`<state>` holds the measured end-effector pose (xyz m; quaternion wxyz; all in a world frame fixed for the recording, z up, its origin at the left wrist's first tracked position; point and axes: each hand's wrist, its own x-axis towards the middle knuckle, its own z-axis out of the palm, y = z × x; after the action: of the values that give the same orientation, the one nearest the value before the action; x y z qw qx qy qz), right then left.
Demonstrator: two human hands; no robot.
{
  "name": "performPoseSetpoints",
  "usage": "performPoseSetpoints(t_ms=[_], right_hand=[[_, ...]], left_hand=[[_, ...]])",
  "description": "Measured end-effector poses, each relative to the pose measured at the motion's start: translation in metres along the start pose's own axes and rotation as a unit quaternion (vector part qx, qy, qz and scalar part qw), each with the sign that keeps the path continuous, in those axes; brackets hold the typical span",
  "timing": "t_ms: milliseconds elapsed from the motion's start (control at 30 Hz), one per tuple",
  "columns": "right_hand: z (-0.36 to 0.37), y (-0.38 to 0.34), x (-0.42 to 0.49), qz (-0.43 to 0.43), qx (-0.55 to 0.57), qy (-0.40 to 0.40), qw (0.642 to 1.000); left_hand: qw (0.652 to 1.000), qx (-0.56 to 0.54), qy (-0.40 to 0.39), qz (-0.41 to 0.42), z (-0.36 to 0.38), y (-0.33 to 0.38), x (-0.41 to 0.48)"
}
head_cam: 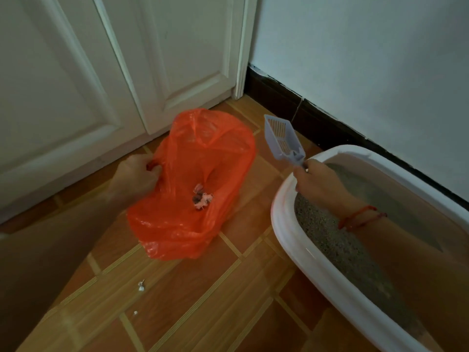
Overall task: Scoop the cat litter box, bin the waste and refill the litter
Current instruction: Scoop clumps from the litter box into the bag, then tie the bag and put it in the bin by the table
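An orange plastic bag (193, 184) lies open on the tiled floor, with a small clump of waste (201, 198) inside it. My left hand (137, 176) grips the bag's left edge. My right hand (319, 181) holds the handle of a pale blue slotted scoop (281, 139), which points up and away above the floor between the bag and the box; the scoop looks empty. The white litter box (286, 240) stands at the right with grey litter (337, 247) inside, partly hidden by my right forearm.
White panelled doors (101, 72) fill the back left, close behind the bag. A white wall with a dark skirting board (291, 100) runs behind the litter box. Small white crumbs (140, 285) lie on the floor in front of the bag.
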<state>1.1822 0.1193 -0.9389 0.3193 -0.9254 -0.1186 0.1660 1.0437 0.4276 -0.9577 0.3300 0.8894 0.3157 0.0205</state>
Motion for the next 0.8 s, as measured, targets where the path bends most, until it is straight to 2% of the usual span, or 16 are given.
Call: performPoseSetpoints(t_ms=[233, 333, 500, 800], right_hand=[[0.032, -0.03, 0.042, 0.01, -0.069, -0.063, 0.996], [0.044, -0.032, 0.057, 0.031, -0.066, -0.084, 0.994], [0.071, -0.032, 0.076, 0.068, -0.07, -0.097, 0.99], [0.124, -0.02, 0.085, 0.117, -0.125, -0.111, 0.979]], left_hand=[[0.999, 0.019, 0.034, -0.025, -0.02, -0.03, 0.011], [0.999, 0.001, 0.043, -0.029, -0.021, -0.034, 0.019], [0.998, -0.02, 0.046, -0.031, -0.018, -0.045, 0.031], [0.998, 0.028, 0.059, 0.002, -0.018, -0.06, 0.032]])
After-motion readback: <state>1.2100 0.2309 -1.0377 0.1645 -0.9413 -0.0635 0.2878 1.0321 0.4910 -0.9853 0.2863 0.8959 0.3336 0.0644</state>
